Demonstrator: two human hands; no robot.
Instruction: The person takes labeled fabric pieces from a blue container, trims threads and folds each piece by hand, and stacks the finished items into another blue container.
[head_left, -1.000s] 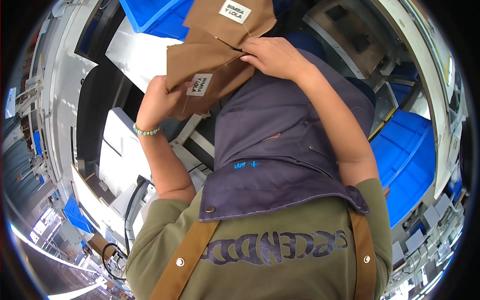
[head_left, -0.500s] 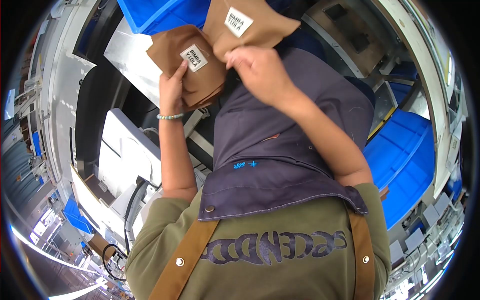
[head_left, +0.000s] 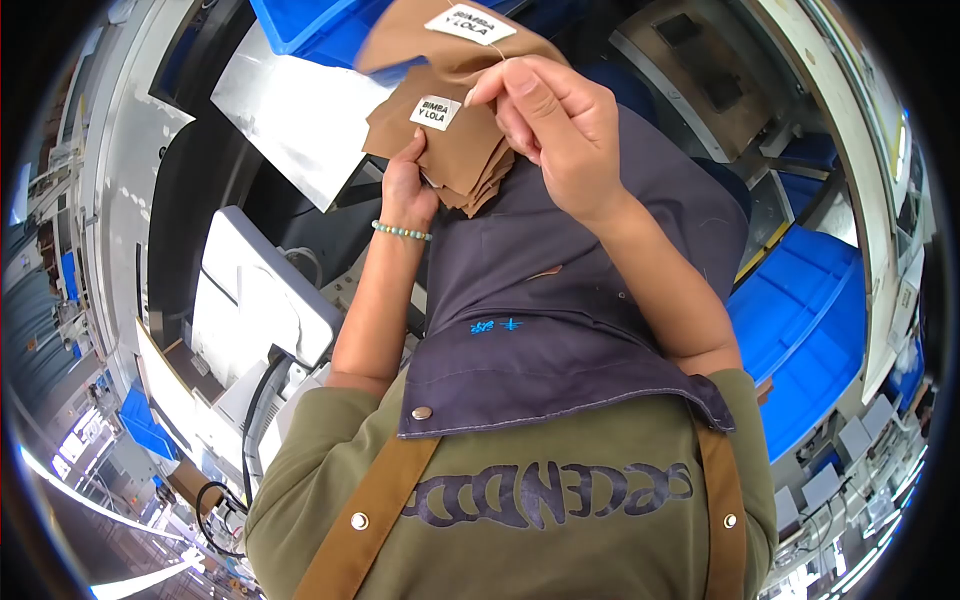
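My left hand (head_left: 408,190) grips a stack of brown fabric pieces (head_left: 465,165), its thumb resting just below a white label (head_left: 435,113) that reads BIMBA Y LOLA. Just above the stack is another brown piece (head_left: 480,55) with the same kind of label (head_left: 470,23); its left edge is blurred. My right hand (head_left: 570,135) is closed in a pinch in front of this upper piece's lower right side. A fine thread runs from the upper label toward the right fingers. What sits between those fingertips is hidden.
A blue bin (head_left: 310,25) stands at the top beside a shiny metal plate (head_left: 290,125). To the left is a white machine housing (head_left: 255,295). Another blue bin (head_left: 800,320) lies at the right, below a brown-topped metal panel (head_left: 695,75). A dark apron (head_left: 590,270) covers my lap.
My left hand and the stack have shifted right. My right hand has risen toward the camera and moved right. The upper piece has swung left and tilted.
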